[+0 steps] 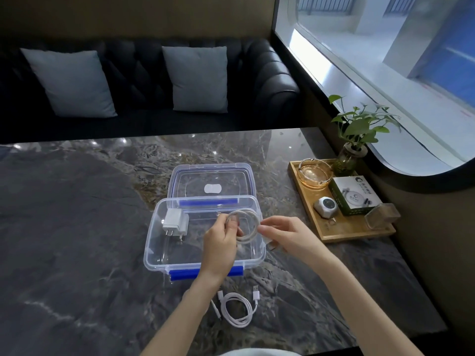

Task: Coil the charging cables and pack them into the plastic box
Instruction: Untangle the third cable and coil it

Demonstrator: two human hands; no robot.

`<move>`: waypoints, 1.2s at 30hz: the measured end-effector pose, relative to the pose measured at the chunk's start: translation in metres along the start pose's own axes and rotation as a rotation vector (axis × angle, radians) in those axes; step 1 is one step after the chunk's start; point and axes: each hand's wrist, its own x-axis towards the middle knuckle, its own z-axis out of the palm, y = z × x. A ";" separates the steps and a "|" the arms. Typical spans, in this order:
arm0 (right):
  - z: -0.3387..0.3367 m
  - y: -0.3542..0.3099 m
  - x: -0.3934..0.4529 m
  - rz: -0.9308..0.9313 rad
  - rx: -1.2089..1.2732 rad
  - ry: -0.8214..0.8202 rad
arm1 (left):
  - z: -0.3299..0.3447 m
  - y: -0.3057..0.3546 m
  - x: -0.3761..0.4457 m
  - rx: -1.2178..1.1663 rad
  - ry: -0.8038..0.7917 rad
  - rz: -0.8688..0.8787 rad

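**Coiled cable held over the open box, second cable waiting**

Head view: both hands hold one white cable (243, 224), already wound into a round coil, just above the open plastic box (154, 253). The left hand (221, 246) has its fingers closed around the coil's near-left arc, thumb on top. The right hand (285, 235) pinches the coil's right edge between thumb and fingertips; a loose end seems to hang below that hand, though it is too blurred to be sure. The coil sits between the two hands, touching both, over the right half of the box.

Inside the box, a white charger plug (174, 222) lies in the left half, well clear of the coil. The box's lid (213, 186) lies open on the desk (77, 227) behind it. A second white cable (239, 308), loosely looped and not yet packed, lies on the desk near the person, in front of the box's blue latch (180, 274).

To do this step well, I would tuck the free end through or under the loops so the coil cannot spring apart, keep the pinch firm on both sides, then lower it flat into the empty right half, beside the plug rather than on it. Letting go with one hand too early would probably let the loops loosen.
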 end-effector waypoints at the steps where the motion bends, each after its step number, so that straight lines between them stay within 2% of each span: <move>1: 0.003 0.005 0.001 -0.038 -0.041 0.004 | -0.001 -0.003 0.000 -0.017 -0.028 -0.059; 4: 0.010 0.013 0.002 -0.044 -0.102 0.017 | -0.006 -0.010 0.001 -0.023 -0.110 -0.184; 7: 0.015 0.014 0.008 -0.013 -0.014 0.027 | -0.014 -0.013 0.004 -0.098 -0.153 -0.298; 11: 0.022 0.005 0.025 -0.022 0.115 0.054 | -0.030 -0.010 0.015 -0.209 -0.109 -0.372; 14: 0.034 -0.002 0.045 -0.028 0.086 0.080 | -0.040 -0.013 0.023 -0.184 -0.019 -0.355; 18: 0.054 -0.001 0.076 0.029 0.049 0.069 | -0.047 -0.029 0.036 -0.159 0.094 -0.454; 26: 0.087 0.027 0.126 0.107 -0.111 0.080 | -0.046 -0.064 0.059 -0.210 0.011 -0.712; 32: 0.101 0.035 0.146 0.138 -0.134 0.102 | -0.042 -0.074 0.070 -0.154 -0.025 -0.785; 36: 0.106 0.033 0.152 0.130 -0.129 0.102 | -0.042 -0.080 0.071 -0.085 -0.023 -0.757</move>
